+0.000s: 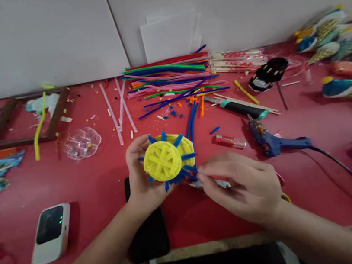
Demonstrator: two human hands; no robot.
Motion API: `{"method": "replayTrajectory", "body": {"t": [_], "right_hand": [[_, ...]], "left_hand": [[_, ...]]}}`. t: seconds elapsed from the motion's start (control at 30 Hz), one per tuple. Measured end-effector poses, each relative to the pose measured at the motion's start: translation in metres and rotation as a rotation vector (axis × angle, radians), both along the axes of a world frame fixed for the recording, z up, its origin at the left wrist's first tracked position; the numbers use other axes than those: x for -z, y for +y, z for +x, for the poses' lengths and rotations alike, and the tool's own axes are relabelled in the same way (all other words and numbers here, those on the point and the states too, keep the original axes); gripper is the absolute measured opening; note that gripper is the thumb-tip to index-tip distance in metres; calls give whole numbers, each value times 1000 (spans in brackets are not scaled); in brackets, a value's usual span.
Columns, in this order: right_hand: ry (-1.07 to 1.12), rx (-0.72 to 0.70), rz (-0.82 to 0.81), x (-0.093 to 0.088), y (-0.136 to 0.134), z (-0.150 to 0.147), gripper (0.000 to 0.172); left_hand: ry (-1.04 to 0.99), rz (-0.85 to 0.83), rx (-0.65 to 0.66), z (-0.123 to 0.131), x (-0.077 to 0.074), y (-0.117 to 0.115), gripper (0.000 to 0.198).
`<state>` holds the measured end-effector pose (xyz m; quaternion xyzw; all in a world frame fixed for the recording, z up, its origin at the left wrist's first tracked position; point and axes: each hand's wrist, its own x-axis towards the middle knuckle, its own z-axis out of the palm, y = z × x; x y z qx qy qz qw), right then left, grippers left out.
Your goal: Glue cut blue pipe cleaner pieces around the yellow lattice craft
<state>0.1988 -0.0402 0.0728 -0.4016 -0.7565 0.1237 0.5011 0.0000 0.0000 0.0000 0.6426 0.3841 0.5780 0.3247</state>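
My left hand is wrapped round a yellow and blue pipe-cleaner craft, holding it up over the table. Its front is a round yellow disc with a crossed pattern, and short blue spikes stick out around the rim. Behind it shows a second yellow round part, half covered. My right hand is at the craft's right side, thumb and forefinger pinched at the tip of a blue spike. Whether the fingertips grip that spike or another small piece is hard to make out.
Pipe cleaners lie bundled at the back. On the right are a glue gun with its cable, a black-handled cutter and a red screwdriver-like tube. A black phone and a white device lie near the front edge.
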Motion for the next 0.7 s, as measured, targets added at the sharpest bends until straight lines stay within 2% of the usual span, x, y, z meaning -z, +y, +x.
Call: {"method": "replayTrajectory", "body": {"t": [0.17, 0.37, 0.5, 0.7], "right_hand": [[0, -34, -30, -2, -1, 0, 13], [4, -63, -2, 3, 0, 0, 13], [-71, -33, 73, 6, -1, -2, 14], [-181, 31, 202, 13, -3, -2, 16]], "left_hand": [[-14, 26, 21, -3, -8, -5, 102], [-24, -19, -1, 1, -9, -7, 101], [-8, -2, -5, 1, -8, -7, 102], [-70, -80, -5, 1, -1, -9, 95]]}}
